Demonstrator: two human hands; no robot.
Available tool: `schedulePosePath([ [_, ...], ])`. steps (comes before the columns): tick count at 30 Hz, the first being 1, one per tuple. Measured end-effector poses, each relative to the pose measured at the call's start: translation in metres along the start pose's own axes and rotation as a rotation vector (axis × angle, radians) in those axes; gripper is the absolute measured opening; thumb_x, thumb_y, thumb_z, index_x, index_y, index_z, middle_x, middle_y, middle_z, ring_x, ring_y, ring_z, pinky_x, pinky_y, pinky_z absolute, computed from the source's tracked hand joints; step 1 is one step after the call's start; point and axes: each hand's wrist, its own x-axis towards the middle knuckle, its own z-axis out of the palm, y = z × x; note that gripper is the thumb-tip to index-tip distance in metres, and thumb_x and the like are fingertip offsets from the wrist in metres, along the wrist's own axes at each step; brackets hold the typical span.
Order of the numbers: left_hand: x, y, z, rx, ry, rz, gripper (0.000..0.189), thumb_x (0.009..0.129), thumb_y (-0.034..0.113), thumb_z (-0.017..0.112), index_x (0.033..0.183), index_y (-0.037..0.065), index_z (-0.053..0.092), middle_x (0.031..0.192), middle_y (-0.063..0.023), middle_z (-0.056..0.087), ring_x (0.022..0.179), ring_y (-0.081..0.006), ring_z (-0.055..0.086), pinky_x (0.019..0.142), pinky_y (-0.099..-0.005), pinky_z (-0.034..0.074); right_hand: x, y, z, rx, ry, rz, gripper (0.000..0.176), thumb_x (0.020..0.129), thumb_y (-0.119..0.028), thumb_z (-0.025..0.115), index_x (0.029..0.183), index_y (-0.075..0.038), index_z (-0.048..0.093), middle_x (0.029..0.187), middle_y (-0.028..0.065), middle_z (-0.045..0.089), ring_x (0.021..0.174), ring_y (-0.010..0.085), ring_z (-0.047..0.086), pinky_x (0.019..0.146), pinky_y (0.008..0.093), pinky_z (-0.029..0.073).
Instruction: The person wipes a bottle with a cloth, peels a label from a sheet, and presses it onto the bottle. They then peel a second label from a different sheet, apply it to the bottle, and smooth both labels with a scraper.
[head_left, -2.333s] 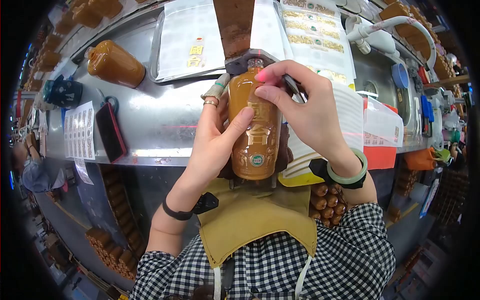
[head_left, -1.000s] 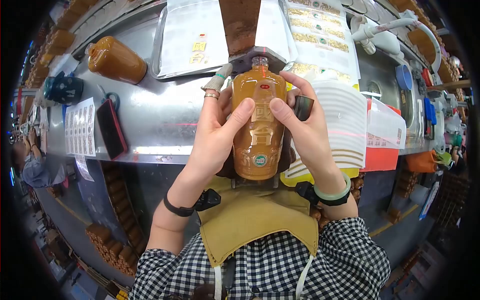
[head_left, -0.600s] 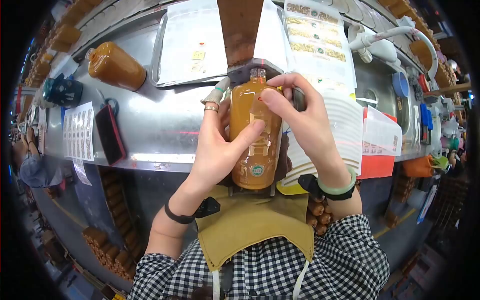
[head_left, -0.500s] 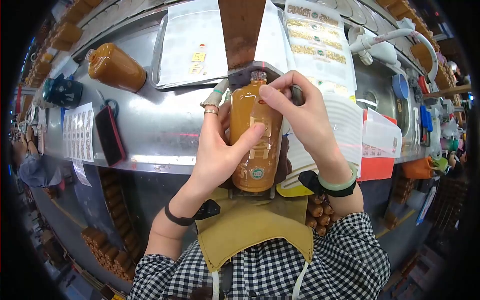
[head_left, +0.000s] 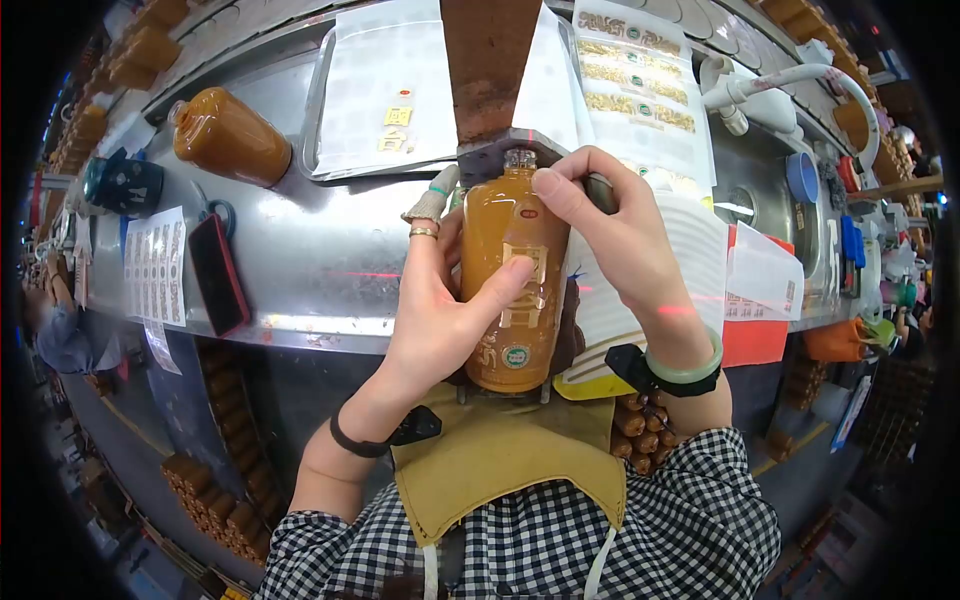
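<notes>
An amber-brown glass bottle [head_left: 495, 225] leans in a dark holder [head_left: 490, 155], its clear neck towards the holder's upper end. It bears gold lettering, a small red oval label [head_left: 528, 213] near the shoulder and a round green-white mark [head_left: 516, 356] low down. My left hand [head_left: 440, 310] is closed around its left side, thumb pressed on the gold lettering. One left finger wears a cloth finger cover [head_left: 428, 207]. At the bottle's right shoulder my right hand [head_left: 620, 220] is closed, thumb and bent fingers against the glass. A dark rounded knob [head_left: 600, 192] shows beside those fingers.
Another amber bottle [head_left: 228, 137] lies on the metal bench at left, near a dark jar [head_left: 122, 182] and a phone [head_left: 218, 273]. Label sheets [head_left: 640, 90] and a paper-lined tray [head_left: 345, 100] lie behind. A tap [head_left: 760, 85] and sink stand at right.
My right thumb has drawn back from the bottle's front towards its right edge, so the red oval label now shows in full. My left hand stays on the bottle, barely shifted.
</notes>
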Motion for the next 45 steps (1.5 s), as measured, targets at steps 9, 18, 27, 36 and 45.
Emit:
schedulePosePath([
  [9, 0.000, -0.001, 0.000, -0.058, 0.030, 0.008, 0.083, 0.095, 0.013, 0.076, 0.156, -0.004, 0.022, 0.145, -0.0194, 0.050, 0.134, -0.0249, 0.053, 0.110, -0.0397, 0.046, 0.000, -0.014, -0.002, -0.190, 0.027, -0.046, 0.027, 0.096, -0.020, 0.072, 0.110, 0.001, 0.065, 0.103, 0.0097, 0.070, 0.089, 0.0136, 0.065, 0.080, 0.0281, 0.052],
  [18, 0.004, -0.002, -0.003, -0.025, 0.003, 0.008, 0.088, 0.094, 0.013, 0.076, 0.159, -0.004, 0.018, 0.144, -0.0181, 0.049, 0.134, -0.0243, 0.053, 0.110, -0.0388, 0.047, -0.005, -0.042, 0.003, -0.830, -0.023, -0.793, 0.029, 0.084, 0.012, 0.062, 0.108, -0.002, 0.072, 0.098, 0.0122, 0.070, 0.094, 0.0320, 0.065, 0.083, 0.0391, 0.053],
  [27, 0.005, 0.003, 0.000, -0.001, -0.002, -0.028, 0.085, 0.094, 0.015, 0.077, 0.156, -0.004, 0.024, 0.141, -0.0173, 0.052, 0.130, -0.0234, 0.055, 0.109, -0.0387, 0.048, 0.001, -0.023, -0.007, -0.867, 0.161, -0.833, 0.027, 0.082, 0.000, 0.064, 0.106, -0.007, 0.073, 0.096, 0.0078, 0.069, 0.092, 0.0298, 0.063, 0.080, 0.0399, 0.053],
  [36, 0.001, -0.006, -0.006, -0.232, 0.031, -0.063, 0.078, 0.102, 0.016, 0.067, 0.160, -0.003, 0.020, 0.150, -0.0201, 0.049, 0.132, -0.0215, 0.055, 0.108, -0.0349, 0.048, -0.047, 0.015, 0.019, -0.013, 0.063, -0.054, 0.060, 0.098, -0.018, 0.073, 0.148, 0.002, 0.045, 0.106, 0.0059, 0.064, 0.092, 0.0073, 0.058, 0.079, 0.0247, 0.049],
  [45, -0.016, -0.004, -0.010, -0.226, -0.014, -0.096, 0.073, 0.101, 0.013, 0.068, 0.159, 0.001, 0.025, 0.149, -0.0190, 0.052, 0.134, -0.0224, 0.055, 0.112, -0.0381, 0.046, -0.067, 0.036, 0.019, 0.177, 0.076, 0.063, 0.078, 0.092, -0.014, 0.081, 0.155, -0.001, 0.038, 0.098, 0.0008, 0.062, 0.093, 0.0089, 0.061, 0.084, 0.0261, 0.050],
])
